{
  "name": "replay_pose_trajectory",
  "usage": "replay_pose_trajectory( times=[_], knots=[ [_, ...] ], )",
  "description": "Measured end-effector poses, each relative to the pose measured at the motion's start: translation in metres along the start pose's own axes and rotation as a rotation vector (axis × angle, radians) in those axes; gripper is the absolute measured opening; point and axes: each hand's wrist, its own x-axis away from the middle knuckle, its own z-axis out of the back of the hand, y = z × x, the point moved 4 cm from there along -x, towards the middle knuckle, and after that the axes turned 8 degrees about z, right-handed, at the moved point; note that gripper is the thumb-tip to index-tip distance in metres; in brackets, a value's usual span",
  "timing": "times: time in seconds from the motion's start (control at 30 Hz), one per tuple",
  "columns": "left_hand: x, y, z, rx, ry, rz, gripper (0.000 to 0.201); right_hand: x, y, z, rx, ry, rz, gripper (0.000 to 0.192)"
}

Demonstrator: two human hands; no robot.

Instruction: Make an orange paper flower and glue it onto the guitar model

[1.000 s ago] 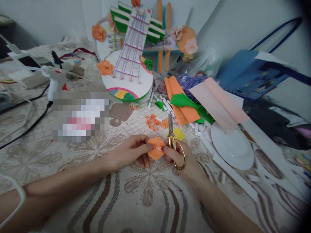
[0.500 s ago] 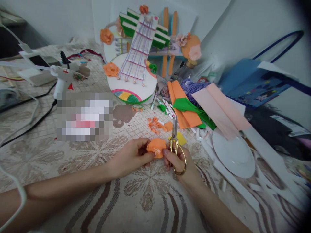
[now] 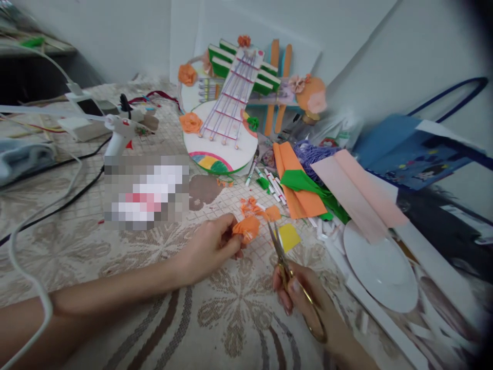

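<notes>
Underneath both hands spreads a lace-patterned tablecloth [image 3: 115,257], beige with brown stripes. Beyond the fingertips lies a round white plate [image 3: 379,267]. The right hand [image 3: 304,298] grips gold-handled scissors [image 3: 287,267], slim blades pointing towards the crumpled orange paper flower [image 3: 246,227] pinched in the left hand [image 3: 210,246], just apart from it.

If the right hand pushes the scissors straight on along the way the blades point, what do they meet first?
Most likely the orange paper flower pinched in the left hand. The right hand aims the scissors up and left, tips just right of the flower; they could slip past to the orange scraps, since depth is unclear.
</notes>
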Motion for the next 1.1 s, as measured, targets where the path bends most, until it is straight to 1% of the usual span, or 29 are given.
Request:
replay_pose_trajectory(
  times=[0.1,0.17,0.23,0.43,0.7,1.1],
  knots=[
    [-0.004,-0.004,0.000,0.080,-0.023,0.022,0.013,0.003,0.012,0.002,-0.012,-0.086,-0.101,0.050],
    [-0.007,-0.006,0.001,0.097,-0.032,0.035,0.014,0.004,0.019,0.003,-0.037,-0.099,-0.167,0.052],
    [-0.008,-0.007,0.001,0.111,-0.039,0.047,0.015,0.004,0.022,0.003,-0.028,-0.115,-0.204,0.053],
    [-0.011,-0.008,0.002,0.156,-0.063,0.060,0.018,0.005,0.021,0.001,0.069,-0.155,-0.195,0.052],
    [-0.010,-0.005,0.002,0.137,-0.070,0.062,0.016,0.005,0.020,0.001,0.194,-0.116,-0.209,0.041],
    [-0.010,-0.006,0.001,0.146,-0.067,0.067,0.015,0.005,0.017,0.000,0.224,-0.129,-0.222,0.036]
  ],
)
